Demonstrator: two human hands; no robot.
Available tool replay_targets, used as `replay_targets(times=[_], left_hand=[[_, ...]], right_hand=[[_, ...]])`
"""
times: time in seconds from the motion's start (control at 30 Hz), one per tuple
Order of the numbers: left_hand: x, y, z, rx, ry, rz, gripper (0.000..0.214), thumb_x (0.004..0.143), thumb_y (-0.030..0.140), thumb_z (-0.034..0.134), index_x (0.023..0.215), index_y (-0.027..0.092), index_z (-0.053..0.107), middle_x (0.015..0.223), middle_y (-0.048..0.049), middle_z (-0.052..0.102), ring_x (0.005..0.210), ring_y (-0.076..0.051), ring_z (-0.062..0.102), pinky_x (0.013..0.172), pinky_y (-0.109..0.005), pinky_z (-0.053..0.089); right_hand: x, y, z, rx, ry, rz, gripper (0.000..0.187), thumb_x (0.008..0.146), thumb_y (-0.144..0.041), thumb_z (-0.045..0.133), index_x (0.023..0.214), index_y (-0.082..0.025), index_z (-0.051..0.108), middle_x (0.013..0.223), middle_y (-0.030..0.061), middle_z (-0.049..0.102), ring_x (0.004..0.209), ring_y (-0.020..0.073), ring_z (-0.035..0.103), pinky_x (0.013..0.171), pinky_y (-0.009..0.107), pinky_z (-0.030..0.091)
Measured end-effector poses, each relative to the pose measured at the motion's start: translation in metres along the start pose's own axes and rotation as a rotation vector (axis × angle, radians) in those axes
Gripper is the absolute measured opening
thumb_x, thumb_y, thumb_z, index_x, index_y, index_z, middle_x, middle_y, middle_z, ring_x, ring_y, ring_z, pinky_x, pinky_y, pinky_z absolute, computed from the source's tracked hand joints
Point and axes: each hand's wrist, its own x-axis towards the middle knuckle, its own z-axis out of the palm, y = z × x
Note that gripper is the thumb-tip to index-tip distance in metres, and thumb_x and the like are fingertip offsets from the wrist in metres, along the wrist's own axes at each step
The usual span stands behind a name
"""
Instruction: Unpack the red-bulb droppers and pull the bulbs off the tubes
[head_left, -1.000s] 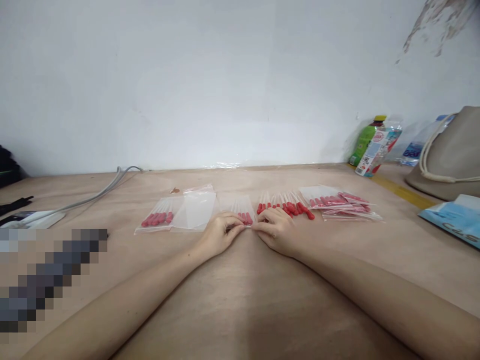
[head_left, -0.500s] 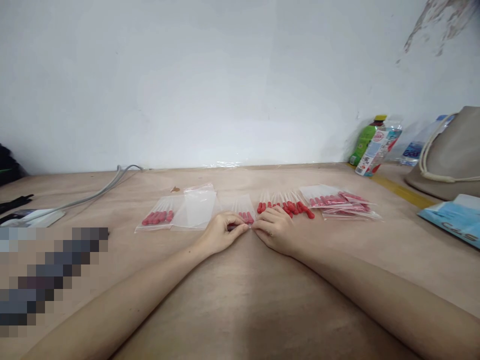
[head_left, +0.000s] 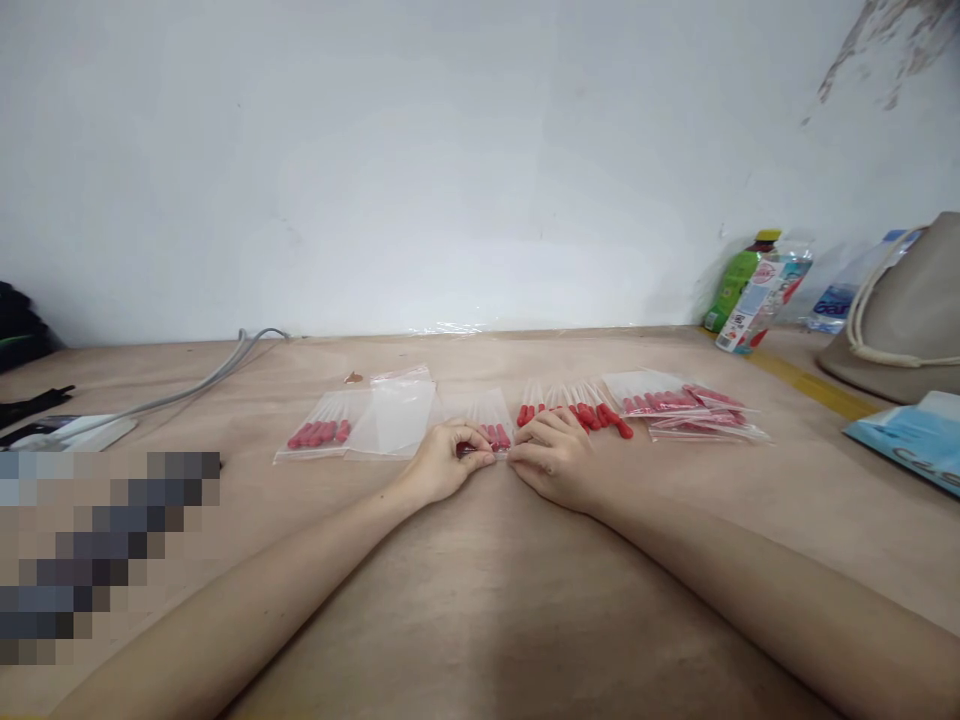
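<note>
— Is the light good for you?
— It is soft and rather even. The wall is brightest low in the middle, and greyer toward the upper corners.
— And shadow?
— One wide, soft shadow lies on the table between my forearms. Small white glints sit on the clear film at the wall's foot.
— Is it sharp?
— My fingers look slightly soft; the wide lens stretches my forearms; coarse square blocks hide the lower left.

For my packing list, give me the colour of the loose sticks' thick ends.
Red; the thick ends show best in the head view, beyond the right hand.
</note>
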Motion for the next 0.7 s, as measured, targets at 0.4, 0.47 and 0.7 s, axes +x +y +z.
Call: replay_targets(times=[0.4, 0.47, 0.7], left_hand=[[0.0008, -0.0024, 0.0021, -0.113, 0.025, -0.062, 0.012, 0.065, 0.025, 0.07, 0.066, 0.015, 0.064, 0.083, -0.0044, 0.062, 0.079, -0.016, 0.06, 0.074, -0.029, 0.047], [0.0002, -0.001, 0.003, -0.111, 0.027, -0.061, 0.013, 0.065, 0.026, 0.07, 0.067, 0.014, 0.063, 0.082, -0.0045, 0.062, 0.076, -0.015, 0.059, 0.071, -0.029, 0.047], [-0.0036, 0.002, 0.0056, 0.023, 0.03, 0.068, 0.014, 0.073, 0.03, 0.062, 0.073, 0.017, 0.064, 0.094, -0.006, 0.063, 0.088, -0.018, 0.059, 0.081, -0.032, 0.045]], right_hand=[[0.0026, -0.0043, -0.0023, -0.11, -0.028, 0.03, 0.014, 0.08, -0.02, 0.054, 0.083, -0.027, 0.066, 0.082, 0.0002, 0.063, 0.082, 0.0149, 0.049, 0.08, 0.035, 0.025], [0.0025, -0.0054, -0.0021, -0.142, -0.012, 0.022, 0.014, 0.082, -0.02, 0.052, 0.08, -0.025, 0.065, 0.082, 0.0, 0.063, 0.082, 0.0146, 0.048, 0.082, 0.036, 0.024], [0.0034, -0.0061, -0.0061, -0.112, -0.043, -0.014, 0.016, 0.084, -0.015, 0.047, 0.078, -0.02, 0.061, 0.08, 0.0002, 0.064, 0.08, 0.0135, 0.049, 0.083, 0.036, 0.024]])
